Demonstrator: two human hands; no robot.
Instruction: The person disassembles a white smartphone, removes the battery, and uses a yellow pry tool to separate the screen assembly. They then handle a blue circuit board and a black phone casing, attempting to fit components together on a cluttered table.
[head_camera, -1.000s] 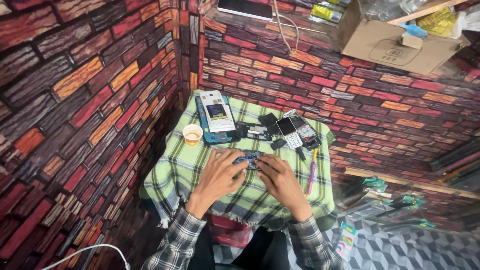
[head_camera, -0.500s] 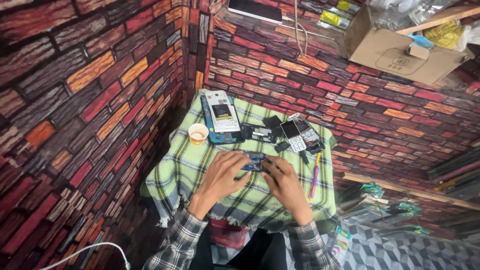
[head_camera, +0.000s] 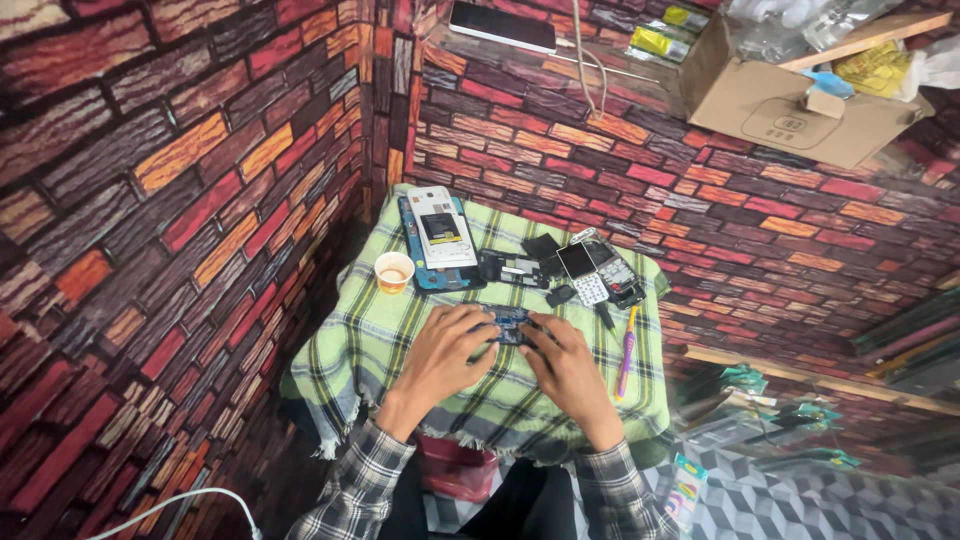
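Observation:
My left hand (head_camera: 443, 352) and my right hand (head_camera: 566, 366) meet at the middle of a small table draped in a green checked cloth (head_camera: 380, 340). Both hands grip a small blue circuit board (head_camera: 509, 322) between their fingertips, low over the cloth. Just beyond the hands lie an opened phone body with a white battery (head_camera: 440, 238), dark phone parts (head_camera: 512, 268) and a keypad phone (head_camera: 590, 272). A small paper cup (head_camera: 394, 271) stands left of them. A purple and yellow tool (head_camera: 627, 350) lies to the right of my right hand.
Brick-patterned walls close in at the left and behind the table. A cardboard box (head_camera: 790, 100) with bags sits on a ledge at the top right, with a dark flat device (head_camera: 502, 26) further left. A white cable (head_camera: 180, 502) runs along the floor at the bottom left.
The hands stay together on the blue board with only small finger shifts. The view has drifted slightly, so the table sits a little lower and more to the right.

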